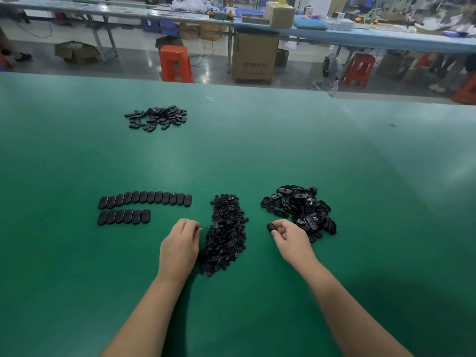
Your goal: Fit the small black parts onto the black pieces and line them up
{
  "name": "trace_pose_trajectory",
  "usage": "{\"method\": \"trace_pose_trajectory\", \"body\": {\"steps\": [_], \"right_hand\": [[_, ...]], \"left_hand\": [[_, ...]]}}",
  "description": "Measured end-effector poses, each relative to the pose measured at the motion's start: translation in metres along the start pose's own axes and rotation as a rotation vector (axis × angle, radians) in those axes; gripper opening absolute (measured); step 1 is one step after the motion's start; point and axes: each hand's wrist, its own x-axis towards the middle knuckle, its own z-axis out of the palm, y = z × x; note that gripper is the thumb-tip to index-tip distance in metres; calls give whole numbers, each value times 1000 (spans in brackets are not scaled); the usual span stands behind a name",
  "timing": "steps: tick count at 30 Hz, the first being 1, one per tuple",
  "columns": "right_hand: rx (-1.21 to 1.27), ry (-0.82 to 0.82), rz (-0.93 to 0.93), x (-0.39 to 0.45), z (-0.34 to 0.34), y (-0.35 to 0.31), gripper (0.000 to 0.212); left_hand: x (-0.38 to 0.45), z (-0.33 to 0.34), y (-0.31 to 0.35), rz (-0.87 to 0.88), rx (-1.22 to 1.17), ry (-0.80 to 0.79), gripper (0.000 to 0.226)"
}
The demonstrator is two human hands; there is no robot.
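Right hand [288, 237] pinches black piece [271, 227] — left hand [181, 240] curled.

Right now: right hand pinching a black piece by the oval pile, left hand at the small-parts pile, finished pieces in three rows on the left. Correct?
Not quite: the head view shows two rows of finished pieces, not three, the nearer row shorter. The rest holds: right hand pinches a black piece beside the oval pile, left hand at the small-parts pile.
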Motion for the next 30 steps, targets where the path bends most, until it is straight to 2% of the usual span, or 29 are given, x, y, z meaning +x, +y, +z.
{"method": "trace_pose_trajectory", "body": {"steps": [2,5,9,13,20,25,30], "right_hand": [[226,15,57,-3,2,-3,13],[362,57,72,-6,7,-7,9],[483,65,88,-10,18,-14,9],[645,-9,96,-13,26,-22,12],[581,-80,50,-17,31,-21,37],[590,-68,28,-20,33,-18,41],[560,2,-2,-23,38,-19,33]], "left_hand": [[0,2,0,-33,-13,-5,8],[1,4,-2,-97,-32,-10,22],[1,4,-5,-98,-34,-27,11],[2,3,-5,-92,-22,-16,7],[1,4,-5,-77,-23,8,12],[1,4,-5,-91,-59,18,20],[4,2,-8,-314,-236,-7,16]]}}
